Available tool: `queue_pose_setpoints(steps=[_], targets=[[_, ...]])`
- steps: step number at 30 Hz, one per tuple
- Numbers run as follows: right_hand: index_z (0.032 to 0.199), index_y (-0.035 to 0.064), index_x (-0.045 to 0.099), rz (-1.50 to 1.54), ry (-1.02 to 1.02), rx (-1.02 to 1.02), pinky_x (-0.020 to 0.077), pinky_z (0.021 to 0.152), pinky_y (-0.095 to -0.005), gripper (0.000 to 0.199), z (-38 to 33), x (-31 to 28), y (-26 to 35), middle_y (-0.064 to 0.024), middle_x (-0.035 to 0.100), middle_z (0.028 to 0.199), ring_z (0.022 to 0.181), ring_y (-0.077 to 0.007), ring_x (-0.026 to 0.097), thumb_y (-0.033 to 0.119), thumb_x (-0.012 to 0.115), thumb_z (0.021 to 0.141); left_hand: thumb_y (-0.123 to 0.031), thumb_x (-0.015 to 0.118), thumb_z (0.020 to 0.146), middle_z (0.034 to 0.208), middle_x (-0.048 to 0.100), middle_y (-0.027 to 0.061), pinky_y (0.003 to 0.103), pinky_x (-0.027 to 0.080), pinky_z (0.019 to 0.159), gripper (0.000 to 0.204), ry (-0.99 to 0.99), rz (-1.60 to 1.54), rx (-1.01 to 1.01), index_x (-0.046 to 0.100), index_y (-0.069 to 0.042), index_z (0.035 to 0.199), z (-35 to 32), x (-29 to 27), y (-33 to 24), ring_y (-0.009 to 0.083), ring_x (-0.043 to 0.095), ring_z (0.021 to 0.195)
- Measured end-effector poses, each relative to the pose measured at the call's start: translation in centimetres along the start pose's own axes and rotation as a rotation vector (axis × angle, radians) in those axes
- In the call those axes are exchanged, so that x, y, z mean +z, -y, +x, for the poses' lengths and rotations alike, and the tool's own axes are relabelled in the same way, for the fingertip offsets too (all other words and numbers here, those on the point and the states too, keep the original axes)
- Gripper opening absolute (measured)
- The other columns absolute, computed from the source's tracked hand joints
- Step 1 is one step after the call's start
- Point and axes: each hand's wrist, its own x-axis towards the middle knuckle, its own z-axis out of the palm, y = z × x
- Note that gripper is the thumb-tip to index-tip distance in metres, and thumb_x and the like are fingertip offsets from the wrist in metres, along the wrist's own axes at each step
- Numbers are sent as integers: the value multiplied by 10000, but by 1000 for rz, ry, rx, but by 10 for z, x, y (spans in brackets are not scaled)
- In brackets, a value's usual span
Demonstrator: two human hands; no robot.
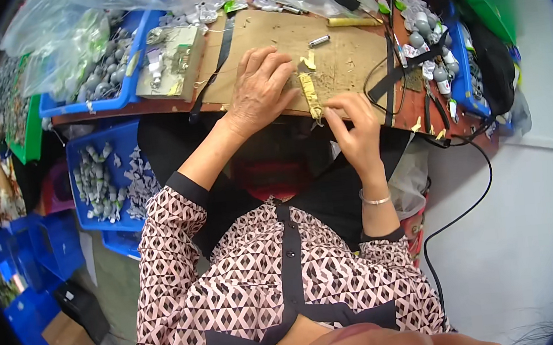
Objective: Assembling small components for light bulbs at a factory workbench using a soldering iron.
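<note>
My left hand [260, 89] lay flat and spread, palm down, on the brown cardboard mat [292, 54], its fingertips pressing the upper end of a narrow yellow strip [310, 96] that ran from about twelve o'clock toward six o'clock along the near edge of the mat. My right hand [351, 127] sat just at four o'clock from that strip, fingers curled in, thumb and forefinger pinched close together at the strip's lower end; whether a small part was caught in that pinch I could not tell, since the fingers hid it. I judged that I was in the middle of working along the strip, steadying it with one hand while the other picked or seated something at its lower end. The next move, as I read it, would call for keeping the left hand's pressure firm so the strip did not slide off the mat's edge, and for a fine, careful pull or placement from the right fingertips. A small metal cylinder [319, 40] rested on the mat at one o'clock from my left hand, apart from both hands. At ten o'clock a blue tray [135, 56] held grey bulb-shaped parts, and another blue bin [81, 148] with similar pieces sat lower, at eight o'clock. A black cable [457, 218] trailed down at four o'clock.
</note>
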Motion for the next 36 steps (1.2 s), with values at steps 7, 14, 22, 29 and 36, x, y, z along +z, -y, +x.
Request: queue_pose_setpoints(steps=[7, 14, 22, 29, 36], targets=[[930, 21, 678, -198, 23, -6, 478, 763, -408, 106, 25, 8, -31, -104, 653, 895, 872, -314, 611, 109, 690, 871, -179, 778, 754, 945, 636, 42, 430, 392, 990, 197, -6, -51, 8, 648, -98, 878, 10, 9, 1, 266, 573, 1027], [838, 54, 581, -458, 72, 7, 491, 718, -426, 250, 11, 20, -4, -102, 584, 827, 818, -316, 600, 230, 757, 816, -177, 773, 780, 885, 639, 27, 417, 389, 963, 140, -24, -81, -52, 655, -113, 822, 19, 10, 3, 260, 584, 965], [846, 51, 581, -482, 43, 76, 504, 644, -411, 219, -7, 0, 2, -101, 602, 812, 762, -300, 633, 190, 748, 825, -180, 760, 797, 849, 641, 9, 414, 377, 948, 100, -61, -36, -127, 676, -125, 802, 23, 14, 5, 243, 589, 936], [846, 43, 595, -506, 27, 100, 502, 665, -408, 205, -13, -10, -6, -100, 607, 797, 748, -301, 627, 194, 735, 841, -187, 740, 841, 868, 650, 18, 415, 367, 954, 107, -46, -45, -100, 676, -106, 813, 20, 11, 8, 248, 586, 943], [848, 43, 603, -442, 20, 79, 499, 674, -403, 206, -7, -7, -3, -96, 609, 791, 744, -297, 625, 193, 744, 834, -184, 714, 865, 877, 651, 28, 426, 367, 960, 118, -17, -19, -104, 671, -85, 819, 20, 13, 9, 255, 585, 959]])
